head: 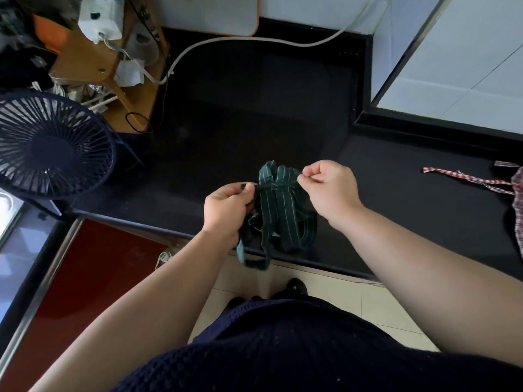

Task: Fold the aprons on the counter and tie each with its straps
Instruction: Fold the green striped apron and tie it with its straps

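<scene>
green apron (278, 205) between hands — left hand (226, 206), right hand (325, 188) pinching straps

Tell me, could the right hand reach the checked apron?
Probably yes: only bare counter lies between the right hand and the checked apron, but it pinches a strap of the green apron and must let go first.

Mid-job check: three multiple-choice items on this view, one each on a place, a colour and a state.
1. The red checked apron lies: A on the floor; B at the right end of the counter; C under the fan.
2. The folded apron is: A yellow; B plain white; C dark green, pale stripes.
3. The left hand and right hand: A lie flat; B each pinch a strap; C are empty.
Answers: B, it lies far right; C, stripes show; B, fingertips grip strap ends.
</scene>
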Demonstrator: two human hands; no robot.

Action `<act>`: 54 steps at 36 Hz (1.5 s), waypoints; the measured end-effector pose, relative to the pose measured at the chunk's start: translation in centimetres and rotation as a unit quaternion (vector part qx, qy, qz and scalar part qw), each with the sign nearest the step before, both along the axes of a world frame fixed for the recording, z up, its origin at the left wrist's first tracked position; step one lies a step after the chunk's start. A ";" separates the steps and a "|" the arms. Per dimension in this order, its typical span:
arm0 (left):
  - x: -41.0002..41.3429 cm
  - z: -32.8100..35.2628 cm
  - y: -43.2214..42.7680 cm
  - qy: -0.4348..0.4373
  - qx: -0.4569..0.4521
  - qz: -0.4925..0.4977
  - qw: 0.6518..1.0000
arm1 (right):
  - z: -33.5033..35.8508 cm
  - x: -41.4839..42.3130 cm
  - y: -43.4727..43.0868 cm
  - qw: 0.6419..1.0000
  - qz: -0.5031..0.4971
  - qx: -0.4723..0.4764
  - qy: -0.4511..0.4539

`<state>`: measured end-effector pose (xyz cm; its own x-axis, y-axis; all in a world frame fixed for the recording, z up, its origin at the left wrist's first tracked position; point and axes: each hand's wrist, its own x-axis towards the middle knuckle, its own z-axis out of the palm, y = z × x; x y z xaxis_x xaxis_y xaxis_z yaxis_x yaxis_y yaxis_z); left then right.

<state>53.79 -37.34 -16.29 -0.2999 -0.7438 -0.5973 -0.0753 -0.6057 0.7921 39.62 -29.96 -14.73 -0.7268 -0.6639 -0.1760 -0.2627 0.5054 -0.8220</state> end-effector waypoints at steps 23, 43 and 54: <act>-1.0 -0.2 -0.6 -0.010 -0.081 -0.086 0.993 | -0.2 0.4 -0.6 0.974 -0.109 0.036 -0.197; -1.4 -0.2 -1.6 0.000 -0.101 -0.076 0.992 | 0.6 0.2 -2.0 0.988 0.066 0.119 -0.070; 0.2 0.0 -2.0 -0.130 -0.281 -0.130 0.942 | -0.7 0.9 -3.0 0.990 0.108 0.089 0.015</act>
<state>53.96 -39.32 -16.27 -0.4123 -0.8865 -0.2101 -0.3995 -0.0313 0.9162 40.48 -32.97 -15.42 -0.5783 -0.7648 -0.2840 -0.4033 0.5706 -0.7153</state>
